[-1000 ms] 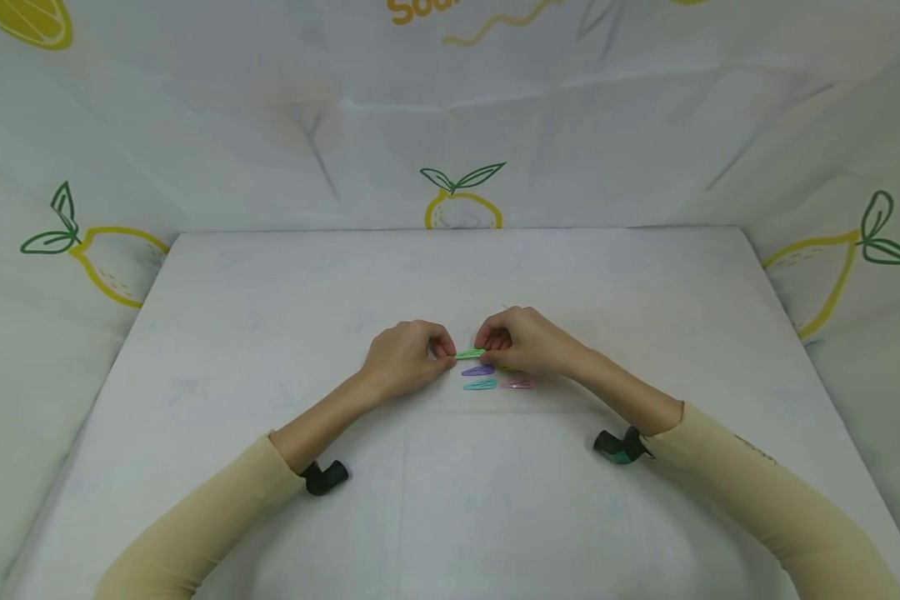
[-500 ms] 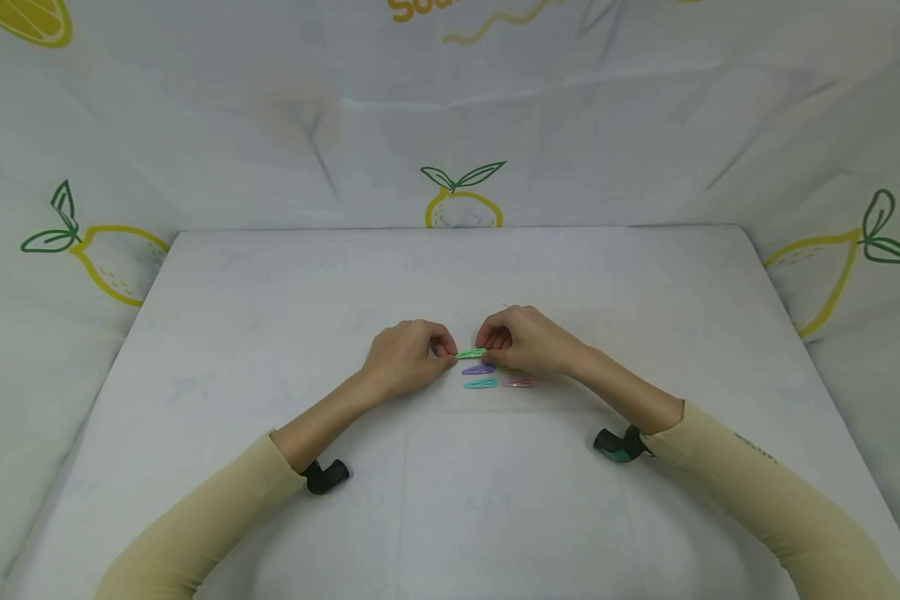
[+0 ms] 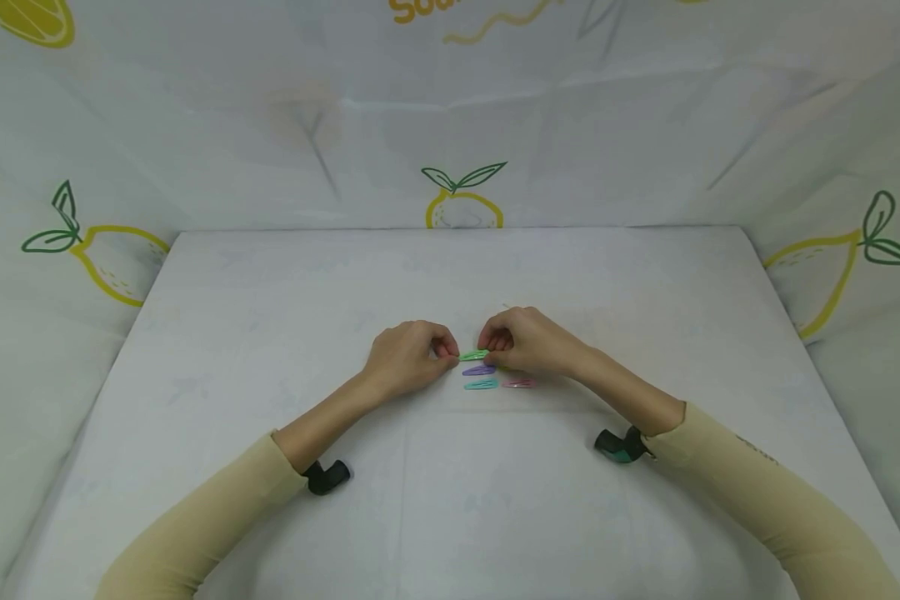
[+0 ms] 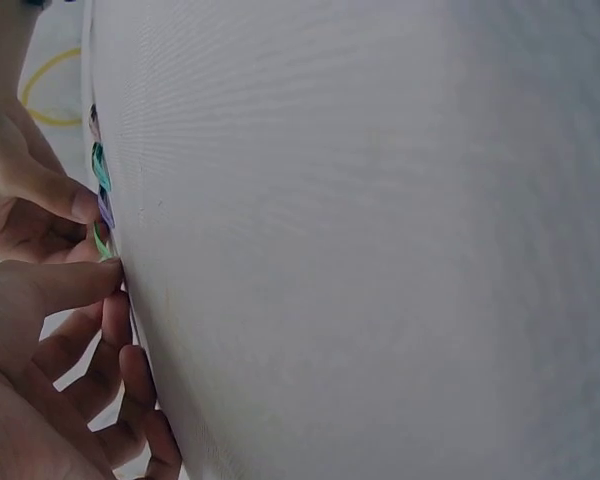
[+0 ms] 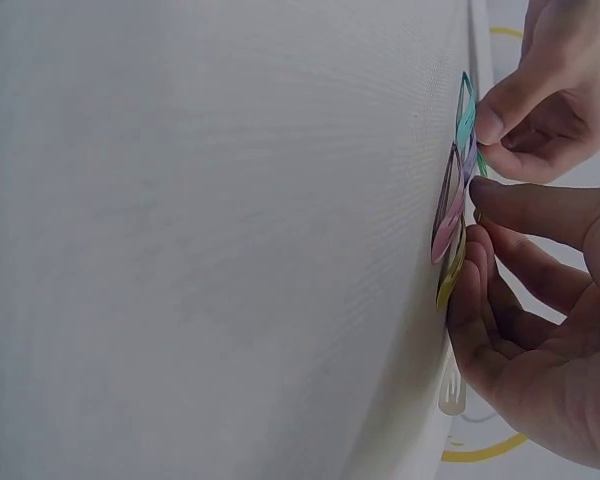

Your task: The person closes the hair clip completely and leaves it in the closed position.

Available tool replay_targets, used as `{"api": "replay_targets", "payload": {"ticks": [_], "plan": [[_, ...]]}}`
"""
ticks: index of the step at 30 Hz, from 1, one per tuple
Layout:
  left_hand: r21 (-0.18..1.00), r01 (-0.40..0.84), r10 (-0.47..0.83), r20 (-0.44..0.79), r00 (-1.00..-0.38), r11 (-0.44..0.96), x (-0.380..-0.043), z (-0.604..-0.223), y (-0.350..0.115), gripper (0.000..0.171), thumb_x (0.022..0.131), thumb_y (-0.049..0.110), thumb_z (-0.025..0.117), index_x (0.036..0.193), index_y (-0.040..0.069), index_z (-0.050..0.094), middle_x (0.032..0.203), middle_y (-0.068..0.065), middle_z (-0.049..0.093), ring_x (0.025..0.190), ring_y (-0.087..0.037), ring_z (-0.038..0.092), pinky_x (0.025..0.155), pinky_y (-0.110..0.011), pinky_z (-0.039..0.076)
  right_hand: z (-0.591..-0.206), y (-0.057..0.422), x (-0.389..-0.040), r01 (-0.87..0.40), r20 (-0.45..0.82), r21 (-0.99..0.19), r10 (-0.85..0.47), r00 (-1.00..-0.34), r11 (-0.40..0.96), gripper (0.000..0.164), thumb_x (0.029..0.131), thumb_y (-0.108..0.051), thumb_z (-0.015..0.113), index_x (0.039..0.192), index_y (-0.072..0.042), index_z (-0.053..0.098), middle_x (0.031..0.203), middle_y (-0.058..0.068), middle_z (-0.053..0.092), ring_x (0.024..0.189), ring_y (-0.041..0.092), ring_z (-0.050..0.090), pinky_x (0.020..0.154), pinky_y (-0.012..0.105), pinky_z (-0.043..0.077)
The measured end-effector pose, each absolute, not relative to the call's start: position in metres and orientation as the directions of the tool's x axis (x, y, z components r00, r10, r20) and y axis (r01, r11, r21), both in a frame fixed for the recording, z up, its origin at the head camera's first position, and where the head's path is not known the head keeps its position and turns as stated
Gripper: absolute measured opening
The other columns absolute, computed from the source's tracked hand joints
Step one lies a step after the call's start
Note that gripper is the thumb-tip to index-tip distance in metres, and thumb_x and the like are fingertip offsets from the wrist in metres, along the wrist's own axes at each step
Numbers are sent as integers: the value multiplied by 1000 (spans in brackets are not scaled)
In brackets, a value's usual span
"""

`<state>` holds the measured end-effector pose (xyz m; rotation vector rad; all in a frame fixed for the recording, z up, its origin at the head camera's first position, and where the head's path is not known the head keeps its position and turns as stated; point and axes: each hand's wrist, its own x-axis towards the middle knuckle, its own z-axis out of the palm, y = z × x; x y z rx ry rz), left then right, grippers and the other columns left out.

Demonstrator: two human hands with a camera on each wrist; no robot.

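A green snap hair clip (image 3: 472, 356) lies between both hands near the middle of the table. My left hand (image 3: 411, 357) pinches its left end between thumb and fingertip. At the other end, the thumb and forefinger of my right hand (image 3: 532, 342) grip it, covering that part. Just below it in the head view is a purple hair clip (image 3: 477, 370), then a teal hair clip (image 3: 481, 385). To the teal one's right lies a pink hair clip (image 3: 519, 383). A yellow hair clip (image 5: 450, 285), mostly hidden from the head view, sits under the right hand.
A whitish hair clip (image 5: 452, 392) lies beyond the right hand. The white table (image 3: 450, 508) meets a lemon-print cloth (image 3: 607, 158) at its back and sides. A black device hangs under each forearm, by the left cuff (image 3: 328, 477) and right cuff (image 3: 619, 446).
Both hands and the green hair clip have shifted very slightly to the right. The other hair clips stay where they were.
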<state>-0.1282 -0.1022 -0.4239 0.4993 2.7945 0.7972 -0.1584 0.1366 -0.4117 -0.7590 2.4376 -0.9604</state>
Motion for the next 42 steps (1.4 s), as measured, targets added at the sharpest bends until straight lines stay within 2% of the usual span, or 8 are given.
{"api": "replay_targets", "payload": {"ticks": [12, 29, 42], "plan": [[550, 292, 387, -63, -920, 783, -128, -427, -101, 6, 96, 25, 81, 90, 26, 80, 83, 10, 74, 76, -9, 63, 61, -28, 44, -411, 137, -157, -344, -161, -715, -622, -767, 609, 8, 92, -4, 81, 100, -6, 79, 90, 3, 76, 83, 12, 66, 80, 24, 55], [565, 269, 383, -92, -919, 780, -130, -421, -99, 5, 97, 27, 80, 92, 24, 79, 85, 9, 74, 75, -11, 62, 61, -29, 44, -411, 144, -157, -318, -148, -732, -596, -790, 603, 12, 93, -7, 80, 106, -6, 79, 97, 5, 78, 87, 14, 67, 84, 27, 57], [561, 273, 385, -88, -919, 781, -137, -421, -94, 6, 97, 28, 78, 91, 26, 79, 86, 9, 74, 77, -12, 62, 63, -30, 44, -409, 146, -158, -342, -86, -727, -573, -815, 596, 14, 92, -7, 81, 106, -6, 79, 95, 4, 77, 87, 15, 68, 83, 26, 57]]}}
